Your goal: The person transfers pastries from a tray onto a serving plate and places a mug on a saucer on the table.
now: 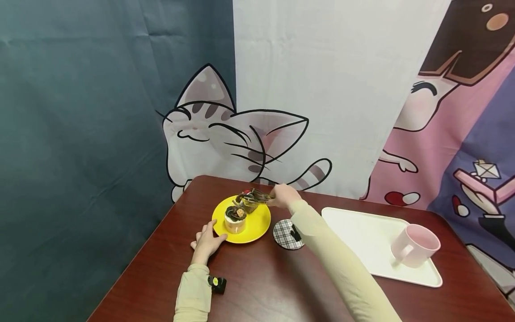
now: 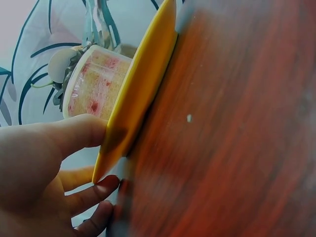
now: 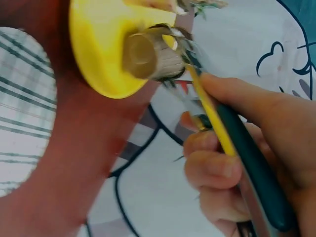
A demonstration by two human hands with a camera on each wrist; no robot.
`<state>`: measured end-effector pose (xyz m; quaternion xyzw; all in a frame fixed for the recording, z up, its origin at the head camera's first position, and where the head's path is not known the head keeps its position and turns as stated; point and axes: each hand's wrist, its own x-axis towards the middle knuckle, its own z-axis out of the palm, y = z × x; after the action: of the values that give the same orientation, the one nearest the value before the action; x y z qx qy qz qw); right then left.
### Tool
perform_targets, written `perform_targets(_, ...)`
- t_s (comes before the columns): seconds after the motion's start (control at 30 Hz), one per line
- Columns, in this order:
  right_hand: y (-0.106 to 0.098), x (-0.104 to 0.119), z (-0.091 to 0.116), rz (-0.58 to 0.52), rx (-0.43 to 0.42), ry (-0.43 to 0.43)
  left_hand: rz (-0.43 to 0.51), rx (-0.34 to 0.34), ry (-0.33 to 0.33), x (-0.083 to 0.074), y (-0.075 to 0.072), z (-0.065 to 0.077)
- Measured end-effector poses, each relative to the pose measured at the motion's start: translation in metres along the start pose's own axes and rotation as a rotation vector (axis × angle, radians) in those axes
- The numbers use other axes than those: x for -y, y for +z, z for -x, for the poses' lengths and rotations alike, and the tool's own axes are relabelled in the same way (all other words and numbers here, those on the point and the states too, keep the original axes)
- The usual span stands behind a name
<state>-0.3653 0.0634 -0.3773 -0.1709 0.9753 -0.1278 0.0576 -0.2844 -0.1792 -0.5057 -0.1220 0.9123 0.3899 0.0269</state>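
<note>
Pink mug (image 1: 416,245) on white tray (image 1: 362,228); checked coaster (image 1: 286,234) beside it.

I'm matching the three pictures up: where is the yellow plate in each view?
Head: yellow plate left of centre on the table.
Left wrist: edge-on diagonal band, thumb against it.
Right wrist: top left.
Shared landmark: the small cake on it.

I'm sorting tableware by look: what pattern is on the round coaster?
A black-and-white plaid check on the coaster, clearest in the head view.
</note>
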Motion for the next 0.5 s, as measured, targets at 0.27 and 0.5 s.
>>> perform_targets(0.27,0.0122,-0.0073,0.0056,-0.098,-0.034,0.012,0.001,-0.003,-0.005,-0.0011,-0.0017,-0.0026)
perform_targets(0.5,0.0116,-0.0046,0.0044,-0.049,-0.046,0.040,-0.003,0.002,-0.016,-0.0006,0.0015,-0.0015)
